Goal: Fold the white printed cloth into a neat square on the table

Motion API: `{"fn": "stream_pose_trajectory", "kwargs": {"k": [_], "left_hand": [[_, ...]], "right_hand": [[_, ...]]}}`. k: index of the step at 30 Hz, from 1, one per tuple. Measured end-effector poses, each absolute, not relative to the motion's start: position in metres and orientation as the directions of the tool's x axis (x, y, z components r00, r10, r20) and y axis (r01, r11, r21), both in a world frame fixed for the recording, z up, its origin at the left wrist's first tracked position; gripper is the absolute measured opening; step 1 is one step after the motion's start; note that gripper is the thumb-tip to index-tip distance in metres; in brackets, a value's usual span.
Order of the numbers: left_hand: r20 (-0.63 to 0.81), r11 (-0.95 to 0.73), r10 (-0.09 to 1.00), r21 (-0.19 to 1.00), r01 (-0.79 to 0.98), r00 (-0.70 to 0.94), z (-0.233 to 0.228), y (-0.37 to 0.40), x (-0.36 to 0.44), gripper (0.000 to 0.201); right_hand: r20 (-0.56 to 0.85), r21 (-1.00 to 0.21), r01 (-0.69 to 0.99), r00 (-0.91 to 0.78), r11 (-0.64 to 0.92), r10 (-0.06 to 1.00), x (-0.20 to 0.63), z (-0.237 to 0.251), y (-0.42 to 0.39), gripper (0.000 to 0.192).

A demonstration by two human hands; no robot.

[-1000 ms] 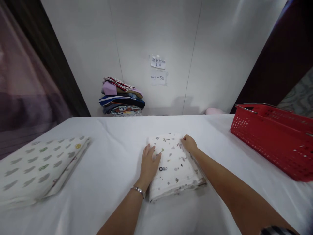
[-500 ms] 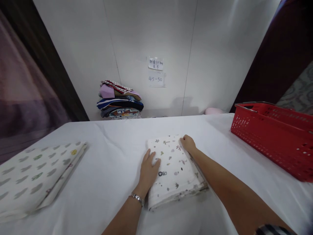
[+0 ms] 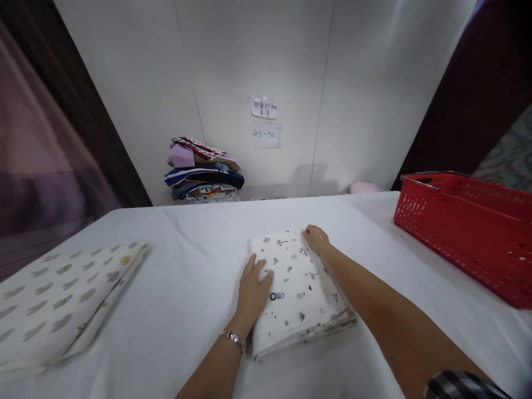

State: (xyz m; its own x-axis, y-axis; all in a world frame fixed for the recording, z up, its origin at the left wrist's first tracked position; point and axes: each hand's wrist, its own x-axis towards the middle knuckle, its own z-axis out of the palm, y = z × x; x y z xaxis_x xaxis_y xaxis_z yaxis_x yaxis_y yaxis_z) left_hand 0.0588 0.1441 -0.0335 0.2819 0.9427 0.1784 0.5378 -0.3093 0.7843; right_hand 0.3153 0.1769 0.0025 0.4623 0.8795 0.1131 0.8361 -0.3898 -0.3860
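Where right hand (image 3: 316,240) meets printed cloth (image 3: 291,299), grip unclear; red basket (image 3: 465,235) cropped.

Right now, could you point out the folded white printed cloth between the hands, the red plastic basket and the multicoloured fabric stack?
Folded white printed cloth (image 3: 293,291), head view: middle of its top.
Red plastic basket (image 3: 457,238), head view: outer side wall.
Multicoloured fabric stack (image 3: 208,179), head view: dark layer midway up.

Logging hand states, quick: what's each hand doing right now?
Left hand: open, laid on the left side of the middle folded cloth.
Right hand: fingers closed, apparently pinching that cloth's far right corner.
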Motion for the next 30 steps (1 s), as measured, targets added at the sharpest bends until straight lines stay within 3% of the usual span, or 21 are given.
{"fn": "stream_pose_trajectory", "kwargs": {"k": [13,19,30], "left_hand": [[0.209,-0.343,0.933,0.767,0.543,0.294,-0.038,0.146,0.059,0.040],[0.217,-0.353,0.927,0.779,0.518,0.305,-0.038,0.146,0.059,0.042],[0.223,-0.337,0.935,0.801,0.496,0.275,-0.038,0.147,0.058,0.038]], "right_hand": [[0.088,-0.417,0.793,0.521,-0.444,0.849,0.318,0.000,0.182,0.027],[0.110,-0.430,0.795,0.516,-0.427,0.850,0.318,0.001,0.186,0.020],[0.121,-0.476,0.770,0.535,-0.425,0.836,0.325,-0.005,0.188,0.024]]}}
